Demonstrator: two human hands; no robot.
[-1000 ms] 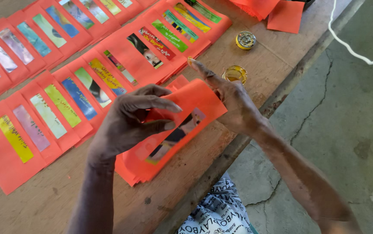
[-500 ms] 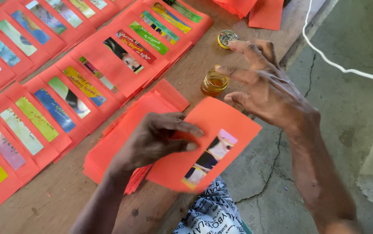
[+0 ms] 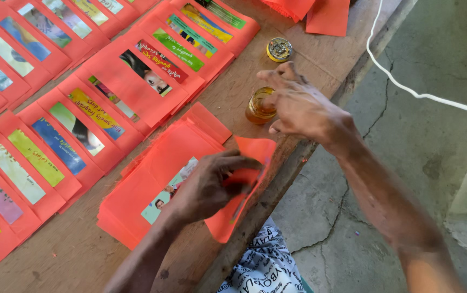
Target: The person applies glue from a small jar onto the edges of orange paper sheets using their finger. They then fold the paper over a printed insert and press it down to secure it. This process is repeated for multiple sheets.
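Since half a second ago, the orange paper sheet (image 3: 241, 187) has been folded over and drawn down toward the edge of the wooden table (image 3: 320, 59), and the right hand (image 3: 304, 106) has been moved from open air to the small glass jar (image 3: 259, 106). That hand is spread wide, fingers fanned, with the fingertips at the jar's mouth; whether they dip into the amber contents cannot be told. The left hand (image 3: 211, 187) is closed on the sheet, pinching it near the fold, thumb on top.

The sheet is held just above a stack of orange sheets (image 3: 152, 184), its lower corner hanging past the table's edge. It is judged to be light and thin — stiff enough to keep a crease, yet easily bent, crumpled or torn. It is best taken near the fold or by an edge, with a flat pinch rather than a squeeze, and any glued patch is likely to smear if touched.

A round yellow lid (image 3: 279, 49) lies beyond the jar. Rows of finished orange envelopes (image 3: 108, 103) with coloured strips are laid out across the table, and a white cord (image 3: 407, 89) crosses the concrete floor (image 3: 434, 54).
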